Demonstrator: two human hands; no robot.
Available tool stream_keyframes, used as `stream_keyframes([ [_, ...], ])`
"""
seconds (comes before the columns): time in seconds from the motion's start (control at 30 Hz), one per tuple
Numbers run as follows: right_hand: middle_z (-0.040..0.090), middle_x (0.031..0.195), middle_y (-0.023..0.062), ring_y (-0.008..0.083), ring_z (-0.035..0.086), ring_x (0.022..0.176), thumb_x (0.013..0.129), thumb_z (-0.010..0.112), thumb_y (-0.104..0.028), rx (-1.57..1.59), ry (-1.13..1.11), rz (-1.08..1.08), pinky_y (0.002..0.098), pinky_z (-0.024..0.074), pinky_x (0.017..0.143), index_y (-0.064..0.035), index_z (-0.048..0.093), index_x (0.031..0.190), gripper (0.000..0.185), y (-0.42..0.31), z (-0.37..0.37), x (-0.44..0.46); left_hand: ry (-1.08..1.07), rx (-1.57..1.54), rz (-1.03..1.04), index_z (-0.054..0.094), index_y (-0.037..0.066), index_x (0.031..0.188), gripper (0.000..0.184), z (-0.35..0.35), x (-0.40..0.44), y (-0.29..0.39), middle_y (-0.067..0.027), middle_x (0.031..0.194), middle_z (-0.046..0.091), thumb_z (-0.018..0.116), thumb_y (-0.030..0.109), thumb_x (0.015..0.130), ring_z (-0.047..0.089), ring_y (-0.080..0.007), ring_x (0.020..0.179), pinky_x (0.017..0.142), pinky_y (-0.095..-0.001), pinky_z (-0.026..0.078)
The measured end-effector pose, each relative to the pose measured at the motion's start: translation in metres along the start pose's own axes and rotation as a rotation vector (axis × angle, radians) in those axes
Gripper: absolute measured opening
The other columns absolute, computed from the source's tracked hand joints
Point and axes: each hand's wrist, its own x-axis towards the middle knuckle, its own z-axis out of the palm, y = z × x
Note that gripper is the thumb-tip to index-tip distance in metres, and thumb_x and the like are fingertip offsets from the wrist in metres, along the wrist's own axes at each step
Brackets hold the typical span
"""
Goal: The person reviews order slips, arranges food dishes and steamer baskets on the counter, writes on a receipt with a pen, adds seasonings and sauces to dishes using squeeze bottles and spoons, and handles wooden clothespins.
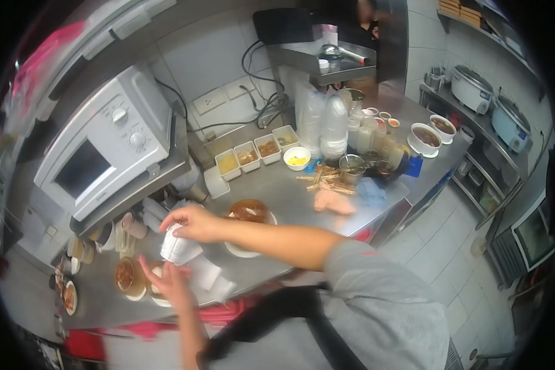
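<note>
My right hand (191, 223) pinches a white paper slip (172, 248) with faint print above the counter. Just below it, my left hand (169, 285) has its fingers apart, close to the slip's lower edge; whether it touches the paper I cannot tell. Under my hands, more white paper (206, 272) lies near the front edge. Left of my left hand is a brown, rounded dish (125, 275) of food on a white plate. Behind my right forearm sits another plate with a brown, glossy mound (250, 211), partly hidden by the arm.
A white microwave (108, 142) stands on a shelf at left. Along the back are small tubs (248, 156) of ingredients and a bowl with yellow contents (297, 158). Bottles (334, 123), wooden sticks (327, 180) and an orange cloth (334, 200) lie rightward. Soup bowls (425, 139) stand far right.
</note>
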Motion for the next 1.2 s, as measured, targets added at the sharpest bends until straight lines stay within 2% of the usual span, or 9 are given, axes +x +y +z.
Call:
stream_keyframes([
  [0.13,0.056,0.116,0.0094,0.0159,0.051,0.112,0.073,0.052,0.008,0.115,-0.033,-0.187,0.0287,0.0403,0.094,-0.0031,0.058,0.115,0.044,-0.023,0.002,-0.011,-0.275,-0.473,-0.446,0.027,0.003,0.136,0.065,-0.015,0.005,-0.014,-0.0135,0.098,0.060,0.044,0.049,0.092,0.061,-0.0188,0.072,0.056,-0.0259,0.048],
  [0.17,0.051,0.123,0.0106,0.0182,0.047,0.117,0.073,0.052,0.008,0.125,-0.105,-0.124,0.0307,0.0375,0.099,-0.0017,0.056,0.119,0.047,-0.034,0.001,-0.018,-0.635,-0.656,-0.480,0.028,0.001,0.136,0.083,-0.023,0.010,-0.015,-0.0168,0.124,0.051,0.036,0.066,0.085,0.058,-0.0284,0.101,0.079,-0.0362,0.050],
  [0.27,0.047,0.128,0.0107,0.0197,0.046,0.118,0.072,0.054,0.007,0.023,-0.317,-0.026,0.0323,0.0350,0.101,-0.0012,0.055,0.120,0.049,-0.064,-0.009,-0.037,-0.467,-0.933,-0.373,0.027,0.003,0.138,0.088,0.014,0.009,0.037,-0.0156,0.137,0.038,0.040,0.069,0.081,0.040,-0.0316,0.124,0.102,-0.0438,0.034],
  [0.33,0.047,0.128,0.0098,0.0194,0.045,0.118,0.071,0.056,0.007,-0.040,-0.319,-0.064,0.0324,0.0336,0.102,-0.0029,0.054,0.122,0.053,-0.065,-0.022,-0.040,-0.744,-0.911,-0.243,0.027,0.005,0.139,0.086,0.005,0.038,0.040,-0.0157,0.143,0.029,0.041,0.067,0.082,0.024,-0.0310,0.134,0.110,-0.0453,0.018],
  [0.53,0.053,0.123,0.0080,0.0144,0.056,0.102,0.075,0.059,0.005,-0.051,-0.068,0.058,0.0282,0.0461,0.088,-0.0031,0.053,0.122,0.049,-0.076,-0.050,-0.022,-0.370,-0.400,-0.050,0.039,0.004,0.130,0.046,0.030,0.103,0.089,-0.0160,0.128,0.049,0.041,0.034,0.096,0.049,-0.0283,0.116,0.100,-0.0397,0.035],
  [0.73,0.054,0.123,0.0101,0.0133,0.058,0.099,0.075,0.059,0.007,-0.275,0.097,-0.012,0.0270,0.0474,0.086,-0.0011,0.052,0.123,0.049,-0.071,-0.059,-0.007,-0.213,-0.208,0.103,0.056,0.002,0.111,0.024,0.024,0.128,0.085,-0.0113,0.107,0.063,0.049,0.018,0.094,0.058,-0.0219,0.100,0.088,-0.0298,0.043],
  [0.83,0.055,0.119,0.0066,0.0126,0.056,0.100,0.075,0.058,0.008,-0.072,0.139,-0.074,0.0239,0.0456,0.085,-0.0006,0.056,0.118,0.044,-0.058,-0.067,-0.011,0.239,0.601,0.629,0.047,0.001,0.124,0.050,-0.036,0.023,-0.018,-0.0163,0.126,0.050,0.063,0.012,0.079,0.046,-0.0291,0.118,0.097,-0.0372,0.036],
  [0.93,0.057,0.116,0.0070,0.0123,0.055,0.096,0.076,0.058,0.006,-0.232,0.050,-0.038,0.0241,0.0448,0.083,0.0003,0.061,0.111,0.035,-0.043,-0.056,-0.011,-0.002,1.048,0.190,0.038,0.009,0.134,0.063,-0.064,-0.078,-0.127,-0.0206,0.134,0.039,0.065,0.019,0.078,0.027,-0.0391,0.130,0.104,-0.0462,0.025],
  [1.2,0.063,0.099,0.0043,0.0137,0.058,0.085,0.072,0.052,0.004,-0.762,-0.066,-0.315,0.0255,0.0459,0.076,-0.0084,0.067,0.098,0.032,-0.119,-0.045,0.139,-0.164,1.023,0.181,0.051,0.008,0.122,0.048,-0.072,-0.082,-0.199,-0.0219,0.126,0.046,0.063,0.025,0.079,0.036,-0.0403,0.124,0.101,-0.0488,0.029],
])
